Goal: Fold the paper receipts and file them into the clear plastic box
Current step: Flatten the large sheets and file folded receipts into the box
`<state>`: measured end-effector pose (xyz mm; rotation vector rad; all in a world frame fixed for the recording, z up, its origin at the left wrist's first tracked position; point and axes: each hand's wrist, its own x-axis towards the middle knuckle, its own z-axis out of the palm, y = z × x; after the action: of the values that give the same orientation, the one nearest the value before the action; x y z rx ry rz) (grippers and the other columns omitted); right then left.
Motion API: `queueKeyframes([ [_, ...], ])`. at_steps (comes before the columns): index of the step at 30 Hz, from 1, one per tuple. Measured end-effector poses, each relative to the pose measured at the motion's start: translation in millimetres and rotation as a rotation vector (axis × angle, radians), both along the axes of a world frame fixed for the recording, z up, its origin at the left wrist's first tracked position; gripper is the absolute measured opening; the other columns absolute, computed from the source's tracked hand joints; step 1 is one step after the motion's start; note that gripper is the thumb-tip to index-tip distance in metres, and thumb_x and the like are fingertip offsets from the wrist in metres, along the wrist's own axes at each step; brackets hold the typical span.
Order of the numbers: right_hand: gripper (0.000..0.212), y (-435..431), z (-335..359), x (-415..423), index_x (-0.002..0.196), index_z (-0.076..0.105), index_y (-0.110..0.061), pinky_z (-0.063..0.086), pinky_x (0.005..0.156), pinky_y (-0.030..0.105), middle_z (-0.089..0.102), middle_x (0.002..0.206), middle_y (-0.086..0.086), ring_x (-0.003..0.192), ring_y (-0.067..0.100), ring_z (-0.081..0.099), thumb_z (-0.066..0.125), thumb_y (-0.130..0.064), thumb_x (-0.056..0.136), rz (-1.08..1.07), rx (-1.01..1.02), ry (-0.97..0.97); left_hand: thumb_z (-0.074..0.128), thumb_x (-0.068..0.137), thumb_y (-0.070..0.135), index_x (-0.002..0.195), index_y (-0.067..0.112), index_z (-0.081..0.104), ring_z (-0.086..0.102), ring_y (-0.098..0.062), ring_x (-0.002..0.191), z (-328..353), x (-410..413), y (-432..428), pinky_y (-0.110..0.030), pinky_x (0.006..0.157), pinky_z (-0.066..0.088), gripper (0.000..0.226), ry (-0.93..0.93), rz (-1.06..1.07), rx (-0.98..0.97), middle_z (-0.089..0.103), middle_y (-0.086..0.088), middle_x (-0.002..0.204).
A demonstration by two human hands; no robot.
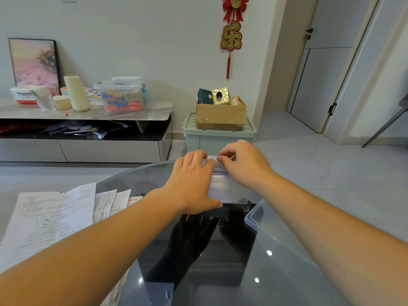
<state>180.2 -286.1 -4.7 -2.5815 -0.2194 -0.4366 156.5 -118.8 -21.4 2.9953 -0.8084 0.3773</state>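
Observation:
A small clear plastic box [224, 192] stands on the round glass table [276, 272], at its far side. White folded receipts [213, 161] stand inside it. My left hand [193, 182] lies over the box's left side with its fingers stretched onto the receipts and its thumb along the near wall. My right hand [244, 164] is at the box's far right corner, fingers curled and pinching the top edge of the receipts. The box's clear lid [256, 218] lies just right of it. Unfolded receipts and printed sheets [57, 215] spread over the table's left edge.
Beyond the table stand a green storage bin [218, 138] with a cardboard box [220, 114] on top, and a low TV cabinet [84, 129] carrying containers and a framed picture. A chair leg [384, 129] shows at the right, near a door.

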Motion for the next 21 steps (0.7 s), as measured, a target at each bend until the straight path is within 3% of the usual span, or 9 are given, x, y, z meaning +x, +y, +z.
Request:
queueKeyframes([
  [4, 0.023, -8, -7, -10, 0.101, 0.07, -0.028, 0.05, 0.087, 0.041, 0.065, 0.099, -0.01, 0.096, 0.011, 0.057, 0.049, -0.037, 0.101, 0.17, -0.025, -0.005, 0.064, 0.076, 0.072, 0.154, 0.021, 0.021, 0.021, -0.023, 0.145, -1, 1, 3, -0.041, 0.118, 0.019, 0.103, 0.039, -0.022, -0.02, 0.023, -0.001, 0.156],
  [10, 0.057, -10, -12, -22, 0.118, 0.061, -0.033, 0.044, 0.094, 0.039, 0.065, 0.106, -0.015, 0.103, 0.012, 0.054, 0.019, -0.064, 0.095, 0.288, -0.261, 0.038, 0.067, 0.078, 0.065, 0.152, 0.022, 0.024, 0.029, -0.017, 0.144, -4, 0, 5, -0.038, 0.119, 0.023, 0.096, 0.046, -0.082, -0.066, 0.032, 0.005, 0.155],
  [15, 0.048, -10, -7, -24, 0.112, 0.058, -0.03, 0.041, 0.093, 0.04, 0.053, 0.086, -0.02, 0.09, 0.01, 0.049, 0.02, -0.058, 0.1, 0.295, -0.425, 0.089, 0.071, 0.075, 0.064, 0.152, 0.017, 0.022, 0.032, -0.019, 0.141, 1, 2, 4, -0.041, 0.116, 0.032, 0.103, 0.128, -0.068, -0.021, 0.042, 0.002, 0.15],
  [18, 0.047, -11, -7, -23, 0.117, 0.058, -0.03, 0.042, 0.095, 0.04, 0.062, 0.099, -0.013, 0.097, 0.012, 0.051, 0.022, -0.055, 0.101, 0.311, -0.39, 0.107, 0.071, 0.074, 0.067, 0.15, 0.017, 0.025, 0.033, -0.02, 0.139, 3, 5, 2, -0.042, 0.114, 0.034, 0.102, 0.15, -0.062, 0.015, 0.045, 0.002, 0.148],
  [21, 0.044, -14, -5, -30, 0.135, 0.054, -0.028, 0.039, 0.101, 0.04, 0.064, 0.124, -0.006, 0.117, 0.015, 0.049, 0.031, -0.044, 0.101, 0.289, -0.252, 0.081, 0.071, 0.077, 0.064, 0.155, 0.016, 0.019, 0.027, -0.02, 0.146, 5, -1, 6, -0.039, 0.12, 0.025, 0.105, 0.14, -0.068, -0.031, 0.033, -0.001, 0.158],
])
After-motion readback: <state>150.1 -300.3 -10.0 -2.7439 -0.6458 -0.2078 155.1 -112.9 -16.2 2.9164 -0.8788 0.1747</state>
